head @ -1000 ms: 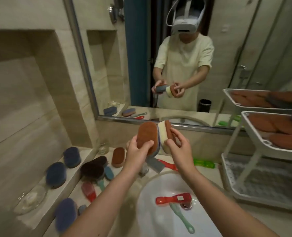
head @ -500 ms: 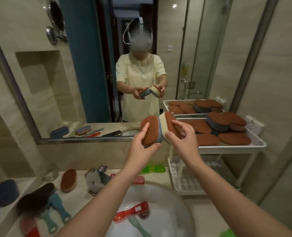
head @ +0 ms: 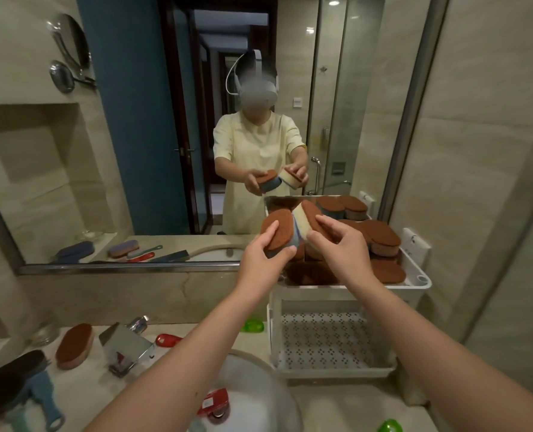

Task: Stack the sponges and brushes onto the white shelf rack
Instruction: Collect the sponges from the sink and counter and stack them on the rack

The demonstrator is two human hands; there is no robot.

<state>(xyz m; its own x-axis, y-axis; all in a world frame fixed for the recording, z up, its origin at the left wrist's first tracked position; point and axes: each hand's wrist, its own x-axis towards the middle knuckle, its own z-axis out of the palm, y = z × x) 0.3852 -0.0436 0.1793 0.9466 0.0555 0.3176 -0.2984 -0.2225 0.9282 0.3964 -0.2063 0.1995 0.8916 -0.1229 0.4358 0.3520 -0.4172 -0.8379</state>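
My left hand [head: 263,254] grips a blue sponge with a brown scouring face [head: 279,230]. My right hand [head: 341,244] holds a cream sponge with a brown face [head: 305,218], tilted against the blue one. Both hover over the left end of the top tier of the white shelf rack [head: 414,277], where several brown-topped sponges [head: 383,236] lie in stacks. The rack's lower perforated tier [head: 324,341] holds nothing. One brown sponge [head: 73,344] lies on the counter at the left, beside a black brush [head: 6,378] and a blue-handled brush [head: 45,400].
A chrome faucet [head: 128,344] stands behind the white basin [head: 259,397], which holds a red brush [head: 215,400]. Another red brush [head: 168,339] and a green item [head: 252,325] lie behind the basin. A large mirror [head: 134,135] covers the wall ahead; a tiled wall [head: 477,151] closes the right.
The view has swung right and my hands have carried both sponges from above the basin to over the rack's top tier. Both grips are unchanged.
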